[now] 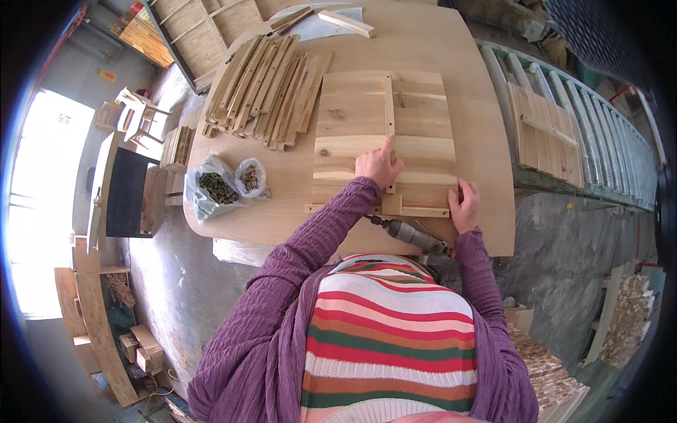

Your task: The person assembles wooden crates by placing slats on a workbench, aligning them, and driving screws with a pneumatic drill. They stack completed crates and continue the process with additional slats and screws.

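A pale wooden panel [423,116] lies flat on the table before me. A narrow wooden strip [389,106] with holes runs lengthwise over it, and a crosswise strip [430,211] lies along its near edge. My left hand [379,168] is closed over the lower part of the lengthwise strip, index finger stretched along it; its other fingers are partly hidden. At the panel's near right corner, my right hand [465,206] pinches the edge, fingers curled. A small wood block [391,204] sits where the strips meet. Just below lies a power drill [409,233], untouched, its bit pointing left.
Many wooden strips [264,88] are piled at the table's far left. Two plastic bags of small hardware, one larger bag [215,189] and one smaller bag [251,176], stand nearer. At right, a roller conveyor [599,120] carries another panel [543,137]. The rounded table [486,141] ends close to my body.
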A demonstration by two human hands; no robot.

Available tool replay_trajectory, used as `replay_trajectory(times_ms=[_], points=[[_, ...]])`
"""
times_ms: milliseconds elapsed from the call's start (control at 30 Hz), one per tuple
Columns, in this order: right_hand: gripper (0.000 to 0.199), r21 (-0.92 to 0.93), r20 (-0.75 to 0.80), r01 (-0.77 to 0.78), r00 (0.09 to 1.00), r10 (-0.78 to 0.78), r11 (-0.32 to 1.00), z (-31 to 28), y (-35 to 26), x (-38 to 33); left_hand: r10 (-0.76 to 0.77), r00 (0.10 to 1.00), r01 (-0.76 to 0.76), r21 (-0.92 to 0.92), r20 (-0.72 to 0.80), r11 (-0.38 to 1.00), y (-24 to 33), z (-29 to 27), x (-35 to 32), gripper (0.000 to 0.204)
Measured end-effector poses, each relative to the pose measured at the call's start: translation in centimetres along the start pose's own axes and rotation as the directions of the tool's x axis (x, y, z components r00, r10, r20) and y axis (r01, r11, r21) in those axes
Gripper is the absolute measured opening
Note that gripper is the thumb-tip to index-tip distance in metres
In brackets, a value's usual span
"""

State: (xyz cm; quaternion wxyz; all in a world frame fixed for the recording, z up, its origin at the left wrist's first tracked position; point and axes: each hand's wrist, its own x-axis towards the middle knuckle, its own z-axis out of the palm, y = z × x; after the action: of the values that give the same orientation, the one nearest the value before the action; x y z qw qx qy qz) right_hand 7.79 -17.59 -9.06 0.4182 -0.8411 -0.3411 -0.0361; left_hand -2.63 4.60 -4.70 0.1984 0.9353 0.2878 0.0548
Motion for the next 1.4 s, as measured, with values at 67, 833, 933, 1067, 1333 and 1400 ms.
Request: replay_trajectory(times_ms=[67,833,933,1067,1333,1400], points=[[0.032,-0.002,0.004,0.004,1.0,-0.004,1.0,0.0,-0.1,0.1,0.005,1.0,-0.005,-0.003,-0.015,1.0,-0.2,0.0,-0.1,0.062],[0.033,0.02,-0.009,0.018,1.0,-0.018,1.0,0.6,0.4,-0.1,0.013,0.995,-0.02,-0.068,-0.096,0.998,-1.9,-0.4,-0.6,0.059],[0.033,0.008,-0.023,0.043,0.999,-0.043,0.999,0.6,0.4,-0.2,0.009,0.995,-0.017,-0.077,-0.102,0.997,-1.9,-0.3,-0.8,0.059],[0.033,0.026,-0.009,0.015,1.0,-0.015,1.0,0.6,0.3,-0.2,0.013,0.995,-0.022,-0.09,-0.099,0.996,-1.7,-0.5,-0.5,0.058],[0.033,0.01,0.001,-0.008,1.0,0.008,1.0,0.5,0.1,-0.2,0.03,0.997,-0.035,-0.081,-0.067,0.996,-0.6,-0.4,-0.5,0.055],[0.033,-0.003,0.004,0.004,1.0,-0.004,1.0,0.5,-0.2,0.0,0.033,0.997,-0.039,-0.078,-0.072,0.996,-1.0,-0.3,-0.5,0.056]])
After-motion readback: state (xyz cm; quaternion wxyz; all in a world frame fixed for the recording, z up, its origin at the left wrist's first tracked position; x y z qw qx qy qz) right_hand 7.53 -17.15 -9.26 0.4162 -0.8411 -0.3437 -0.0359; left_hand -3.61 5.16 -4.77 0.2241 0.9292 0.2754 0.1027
